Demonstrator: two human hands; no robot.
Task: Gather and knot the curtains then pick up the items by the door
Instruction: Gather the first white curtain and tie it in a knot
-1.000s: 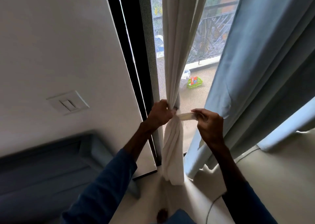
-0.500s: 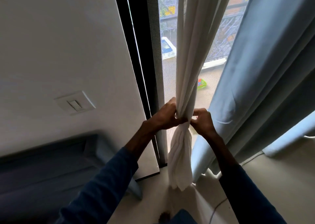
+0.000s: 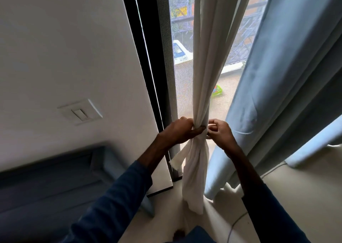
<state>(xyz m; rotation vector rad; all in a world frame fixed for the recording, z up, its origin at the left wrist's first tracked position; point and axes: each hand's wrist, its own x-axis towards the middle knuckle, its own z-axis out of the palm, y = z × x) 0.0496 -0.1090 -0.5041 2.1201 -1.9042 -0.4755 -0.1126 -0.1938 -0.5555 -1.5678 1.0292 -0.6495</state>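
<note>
The left hand (image 3: 178, 131) is closed round the white curtain (image 3: 207, 57) at its gathered waist, thumb laid across the front of the bunch. The right hand (image 3: 219, 131) is pressed against the other side of the same bunch, fingers curled and pinching cloth there; whether it holds a loose end or only a fold cannot be told. Between the two hands the fabric is cinched narrow. Above them it rises taut in straight pleats. Below them it hangs slack toward the floor (image 3: 305, 196), and a short tail (image 3: 177, 160) sticks out just under the left hand.

This looks like the tightening of the knot, with the gathering done. To do it well, the left hand should keep the bunch squeezed so no pleat slips out, while the right draws its end snug and level, not downward, which would drag the cinch lower. The cloth looks thin and smooth, so a loose knot would likely slide; a firm last pull is worth making.

Right of the right hand, touching its back or nearly so, hangs the blue curtain (image 3: 288, 76), not yet tied. Left of the left hand stands the dark door frame (image 3: 142, 76), then the wall with a switch (image 3: 80, 112). Beyond the hands, through the screen, a green basket (image 3: 216, 92) sits outside. No items by the door are plain to see inside the room.
</note>
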